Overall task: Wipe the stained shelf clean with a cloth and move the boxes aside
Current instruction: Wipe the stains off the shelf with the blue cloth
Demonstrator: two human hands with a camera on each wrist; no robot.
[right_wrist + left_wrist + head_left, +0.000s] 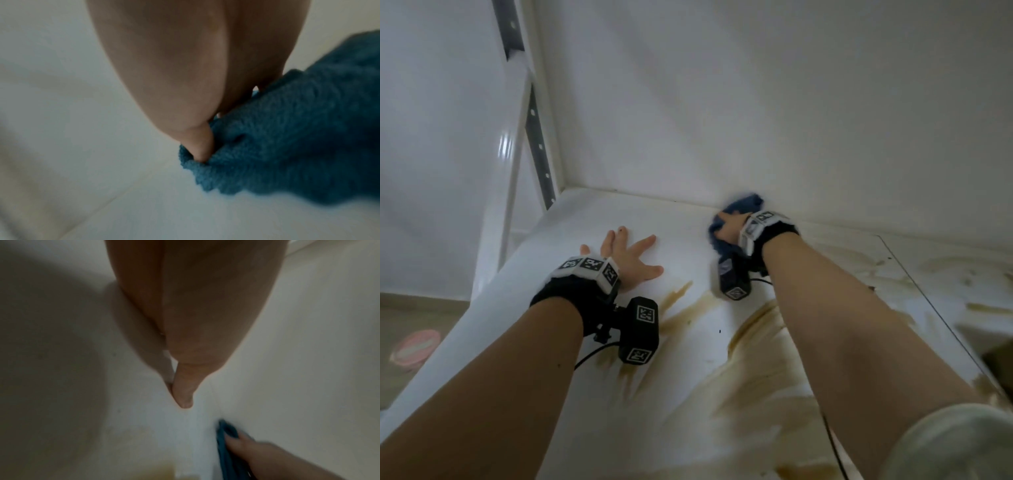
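Note:
The white shelf (619,219) carries brown smeared stains (750,370) across its middle and right. My right hand (729,224) grips a bunched blue cloth (744,202) and presses it on the shelf at the back wall; the right wrist view shows the thumb dug into the cloth (287,129). My left hand (626,257) lies flat on the shelf with fingers spread, left of the cloth, holding nothing. In the left wrist view the left hand (183,386) rests on the white surface, with the cloth (228,439) further off. A brown box corner (1000,363) shows at the right edge.
A white back wall (756,102) rises behind the shelf. A white upright with a grey perforated metal strip (539,147) stands at the left corner. The floor with a pink round object (414,349) lies below left.

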